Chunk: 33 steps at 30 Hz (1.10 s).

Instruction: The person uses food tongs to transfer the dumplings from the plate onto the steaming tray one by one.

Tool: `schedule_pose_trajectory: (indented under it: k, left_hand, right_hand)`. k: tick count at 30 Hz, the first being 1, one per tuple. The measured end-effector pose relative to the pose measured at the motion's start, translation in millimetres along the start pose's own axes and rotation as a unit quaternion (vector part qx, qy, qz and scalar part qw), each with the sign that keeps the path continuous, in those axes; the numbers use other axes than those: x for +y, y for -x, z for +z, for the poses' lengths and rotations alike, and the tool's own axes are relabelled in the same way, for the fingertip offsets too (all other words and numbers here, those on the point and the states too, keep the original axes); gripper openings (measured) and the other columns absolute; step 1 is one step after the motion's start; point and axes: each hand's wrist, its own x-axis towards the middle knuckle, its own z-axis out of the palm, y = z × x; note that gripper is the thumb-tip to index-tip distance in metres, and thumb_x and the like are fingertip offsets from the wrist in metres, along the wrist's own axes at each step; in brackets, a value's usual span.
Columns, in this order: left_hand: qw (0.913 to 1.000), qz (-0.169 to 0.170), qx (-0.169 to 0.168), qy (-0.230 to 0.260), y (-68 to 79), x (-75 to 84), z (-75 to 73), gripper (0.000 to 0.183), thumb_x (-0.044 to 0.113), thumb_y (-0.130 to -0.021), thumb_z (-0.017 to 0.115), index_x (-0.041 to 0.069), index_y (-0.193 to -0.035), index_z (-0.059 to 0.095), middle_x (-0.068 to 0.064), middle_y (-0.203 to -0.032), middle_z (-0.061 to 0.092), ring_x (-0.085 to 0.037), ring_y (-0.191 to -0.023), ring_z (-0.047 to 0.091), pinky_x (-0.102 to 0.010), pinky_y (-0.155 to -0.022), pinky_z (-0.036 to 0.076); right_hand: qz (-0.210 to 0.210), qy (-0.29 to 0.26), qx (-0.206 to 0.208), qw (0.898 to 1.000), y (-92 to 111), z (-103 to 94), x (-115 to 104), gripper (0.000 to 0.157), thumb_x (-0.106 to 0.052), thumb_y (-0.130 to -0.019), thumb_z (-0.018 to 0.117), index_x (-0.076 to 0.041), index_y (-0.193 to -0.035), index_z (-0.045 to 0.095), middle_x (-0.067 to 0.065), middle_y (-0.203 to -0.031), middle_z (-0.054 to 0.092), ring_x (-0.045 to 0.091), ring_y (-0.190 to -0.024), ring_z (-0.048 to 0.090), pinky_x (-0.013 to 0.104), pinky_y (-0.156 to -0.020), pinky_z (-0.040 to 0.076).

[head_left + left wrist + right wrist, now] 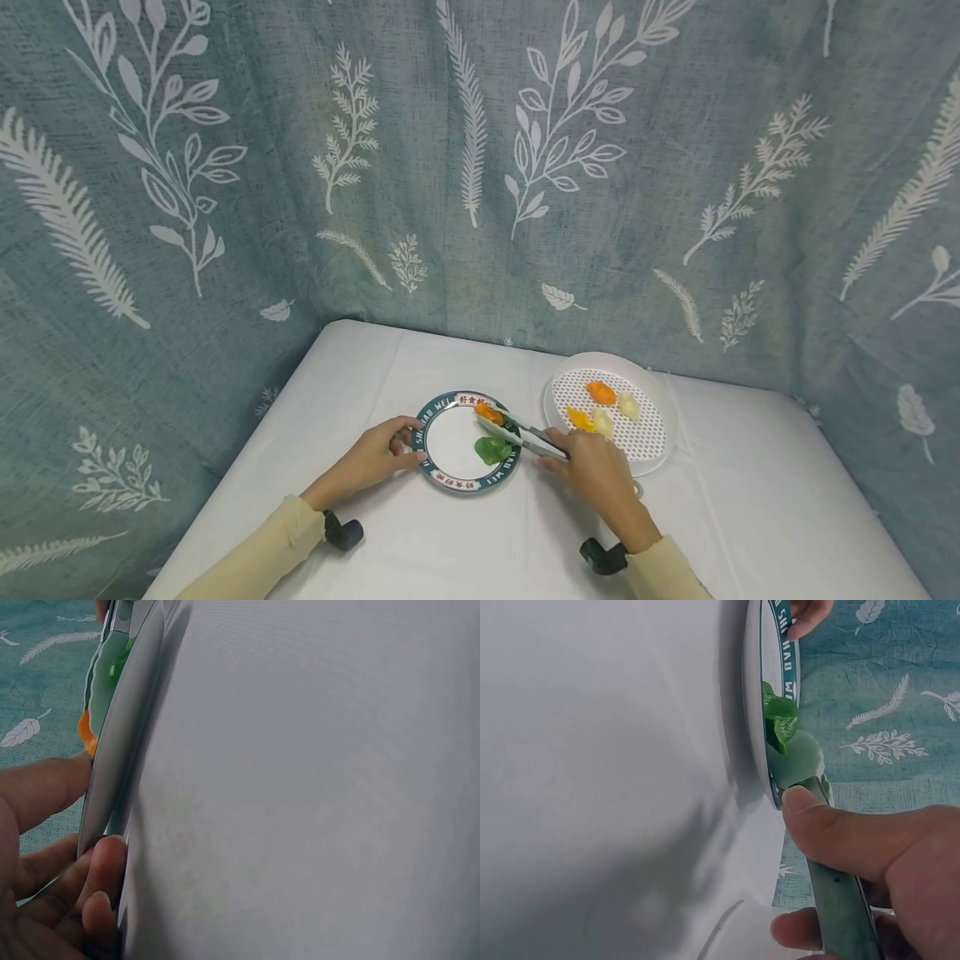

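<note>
A round white plate point(450, 440) with a teal lettered rim lies on the table. At its left edge, my left hand point(372, 457) grips the rim; in the left wrist view the thumb is at the rim and curled fingers point(105, 874) are beneath. My right hand point(596, 468) holds metal tongs with pale green tips point(536, 442) over the plate's right side. An orange piece point(487, 413) is at the tong tips; whether they pinch it is hard to tell. A shiny green leaf-like piece point(781, 718) rests on the plate beside the tongs.
Right of the plate stands a round white tray with a perforated insert point(645, 433). It holds an orange piece point(601, 392), a yellow piece point(580, 418) and pale pieces point(628, 406). A patterned teal curtain point(465, 275) surrounds the white-covered table point(375, 358).
</note>
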Motion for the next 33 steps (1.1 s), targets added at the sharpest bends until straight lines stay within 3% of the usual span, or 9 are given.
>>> schedule_pose_trajectory:
  k: [11, 20, 33]
  left_hand:
    - [1.0, 0.004, -0.003, 0.004, 0.2, -1.0, -0.6, 0.052, 0.024, -0.089, 0.082, 0.014, -0.136, 0.063, 0.004, -0.102, 0.061, -0.013, -0.081, 0.053, -0.028, -0.067, 0.046]
    - [1.0, 0.005, 0.0, 0.0, -0.2, -1.9, -0.2, 0.052, 0.025, -0.089, 0.082, 0.015, -0.136, 0.063, 0.005, -0.102, 0.061, -0.013, -0.081, 0.053, -0.028, -0.067, 0.046]
    - [1.0, 0.005, -0.002, 0.001, 0.1, -1.5, 0.1, 0.052, 0.025, -0.089, 0.083, 0.014, -0.135, 0.064, 0.004, -0.101, 0.06, -0.013, -0.08, 0.053, -0.028, -0.066, 0.046]
  right_hand:
    - [0.006, -0.034, -0.012, 0.999, 6.4, -2.8, 5.4, 0.052, -0.039, -0.081, 0.087, -0.017, -0.127, 0.075, -0.004, -0.076, 0.062, 0.013, -0.06, 0.043, 0.031, -0.051, 0.034]
    - [-0.012, -0.048, 0.024, 0.998, 13.5, -12.6, 14.9, 0.053, -0.039, -0.08, 0.087, -0.014, -0.126, 0.075, -0.009, -0.059, 0.043, 0.011, -0.055, 0.039, 0.029, -0.048, 0.033]
    - [0.008, -0.064, 0.051, 0.997, 22.0, -29.1, 26.8, 0.053, -0.043, -0.081, 0.086, -0.014, -0.124, 0.076, -0.009, -0.064, 0.05, 0.012, -0.057, 0.043, 0.03, -0.049, 0.036]
